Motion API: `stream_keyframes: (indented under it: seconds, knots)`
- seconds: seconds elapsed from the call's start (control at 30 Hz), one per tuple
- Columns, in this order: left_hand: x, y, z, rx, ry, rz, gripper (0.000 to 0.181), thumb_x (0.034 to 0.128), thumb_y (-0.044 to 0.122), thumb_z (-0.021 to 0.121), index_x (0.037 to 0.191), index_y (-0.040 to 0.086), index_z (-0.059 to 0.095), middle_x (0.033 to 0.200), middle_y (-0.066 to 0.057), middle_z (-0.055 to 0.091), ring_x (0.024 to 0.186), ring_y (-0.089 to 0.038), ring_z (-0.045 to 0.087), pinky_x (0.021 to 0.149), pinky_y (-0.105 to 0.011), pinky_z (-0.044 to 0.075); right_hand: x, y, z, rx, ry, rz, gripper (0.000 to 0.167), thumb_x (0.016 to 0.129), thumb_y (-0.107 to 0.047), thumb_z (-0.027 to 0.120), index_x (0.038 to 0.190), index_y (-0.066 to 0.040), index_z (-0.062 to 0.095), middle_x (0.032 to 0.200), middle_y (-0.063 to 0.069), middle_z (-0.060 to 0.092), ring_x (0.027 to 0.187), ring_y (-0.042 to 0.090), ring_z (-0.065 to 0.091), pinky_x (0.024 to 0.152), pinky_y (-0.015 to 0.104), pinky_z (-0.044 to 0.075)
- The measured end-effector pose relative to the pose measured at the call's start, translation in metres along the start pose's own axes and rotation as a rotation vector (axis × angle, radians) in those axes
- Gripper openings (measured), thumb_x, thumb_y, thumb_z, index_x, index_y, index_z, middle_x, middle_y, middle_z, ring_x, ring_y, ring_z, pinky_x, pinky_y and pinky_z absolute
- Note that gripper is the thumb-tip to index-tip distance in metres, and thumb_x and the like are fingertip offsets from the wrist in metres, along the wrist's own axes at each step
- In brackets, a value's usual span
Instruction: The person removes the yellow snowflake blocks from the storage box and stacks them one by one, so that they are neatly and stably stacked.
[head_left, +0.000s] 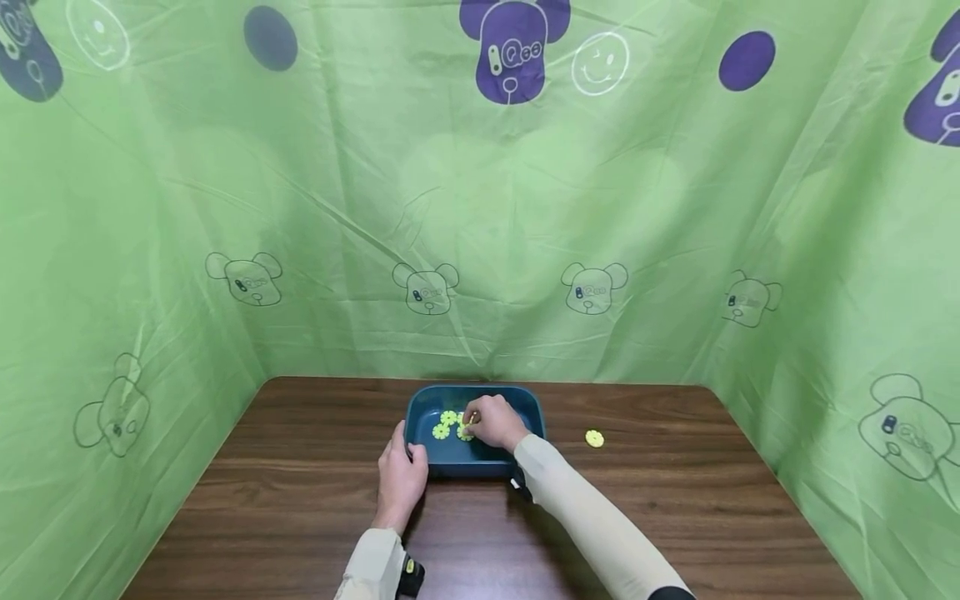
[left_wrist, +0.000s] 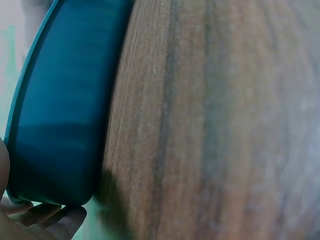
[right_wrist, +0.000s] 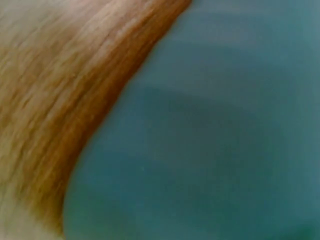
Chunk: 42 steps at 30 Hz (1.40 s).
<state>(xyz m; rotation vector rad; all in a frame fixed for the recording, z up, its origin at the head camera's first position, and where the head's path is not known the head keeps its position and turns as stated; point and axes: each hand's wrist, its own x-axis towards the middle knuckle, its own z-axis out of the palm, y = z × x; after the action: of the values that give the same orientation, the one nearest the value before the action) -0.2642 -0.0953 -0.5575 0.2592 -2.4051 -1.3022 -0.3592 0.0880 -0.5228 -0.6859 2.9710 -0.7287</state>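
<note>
A dark teal plastic bin [head_left: 474,470] stands on the table, with several yellow-green notched plastic discs [head_left: 441,432] on its floor. My left hand [head_left: 402,475] grips the bin's near left corner, the thumb at the rim and the fingers along the outer side. In the left wrist view, fingertips [left_wrist: 67,222] wrap round the corner of the bin's wall [left_wrist: 60,110]. Inside the bin, my right hand [head_left: 497,422] has thumb and forefinger curled together at a notched disc, partly hidden by the fingers. The right wrist view shows only blurred skin and teal plastic.
One more yellow-green disc [head_left: 594,438] lies on the wooden table [head_left: 675,492], to the right of the bin. A green printed curtain [head_left: 495,217] encloses the table at the back and both sides.
</note>
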Motion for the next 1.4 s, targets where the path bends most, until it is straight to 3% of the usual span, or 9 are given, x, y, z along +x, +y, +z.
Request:
stream_keyframes:
  seconds: [0.33, 0.6, 0.8, 0.97, 1.2, 1.4]
  knots:
    - [-0.003, -0.004, -0.005, -0.007, -0.018, -0.012, 0.053, 0.0979, 0.011, 0.05, 0.149, -0.004, 0.045, 0.143, -0.029, 0.054, 0.13, -0.043, 0.056, 0.107, -0.055, 0.045, -0.012, -0.012, -0.026, 0.089, 0.016, -0.064, 0.01, 0.09, -0.017, 0.077, 0.097, -0.01, 0.079, 0.086, -0.002, 0.077, 0.075, 0.008, 0.07, 0.069, 0.027, 0.056]
    - [-0.004, -0.006, -0.004, -0.005, -0.028, -0.032, 0.053, 0.0982, 0.012, 0.049, 0.149, -0.003, 0.044, 0.144, -0.028, 0.054, 0.131, -0.042, 0.055, 0.107, -0.056, 0.046, -0.018, 0.008, -0.072, 0.154, 0.129, -0.032, 0.01, 0.09, -0.019, 0.077, 0.097, -0.012, 0.077, 0.087, -0.001, 0.077, 0.077, 0.009, 0.071, 0.073, 0.027, 0.058]
    - [-0.003, -0.004, -0.002, -0.008, -0.042, -0.044, 0.054, 0.0982, 0.013, 0.048, 0.15, -0.003, 0.043, 0.144, -0.028, 0.054, 0.131, -0.042, 0.055, 0.107, -0.056, 0.045, -0.036, 0.048, -0.113, 0.171, 0.234, 0.05, 0.017, 0.09, -0.019, 0.076, 0.104, -0.009, 0.076, 0.094, 0.005, 0.078, 0.084, 0.017, 0.073, 0.081, 0.037, 0.058]
    - [-0.001, -0.003, -0.002, -0.012, -0.047, -0.05, 0.055, 0.0982, 0.014, 0.048, 0.151, -0.002, 0.043, 0.144, -0.028, 0.053, 0.131, -0.042, 0.055, 0.107, -0.056, 0.045, -0.057, 0.09, -0.131, 0.269, 0.256, 0.17, 0.018, 0.092, -0.015, 0.074, 0.106, -0.005, 0.074, 0.095, 0.011, 0.077, 0.074, 0.015, 0.071, 0.07, 0.035, 0.06]
    - [0.002, -0.002, -0.003, -0.007, -0.046, -0.036, 0.054, 0.0988, 0.014, 0.048, 0.151, -0.001, 0.043, 0.145, -0.027, 0.053, 0.132, -0.041, 0.054, 0.107, -0.055, 0.045, -0.081, 0.129, -0.133, 0.335, 0.219, 0.305, 0.02, 0.095, -0.011, 0.069, 0.109, 0.003, 0.073, 0.096, 0.021, 0.075, 0.072, 0.02, 0.073, 0.067, 0.034, 0.06]
    - [0.003, 0.001, -0.004, -0.006, -0.035, -0.01, 0.054, 0.0981, 0.014, 0.049, 0.149, -0.002, 0.045, 0.143, -0.027, 0.055, 0.13, -0.042, 0.056, 0.107, -0.055, 0.046, -0.097, 0.143, -0.124, 0.387, 0.193, 0.409, 0.022, 0.095, -0.007, 0.067, 0.111, 0.008, 0.072, 0.092, 0.023, 0.074, 0.076, 0.029, 0.074, 0.068, 0.036, 0.061]
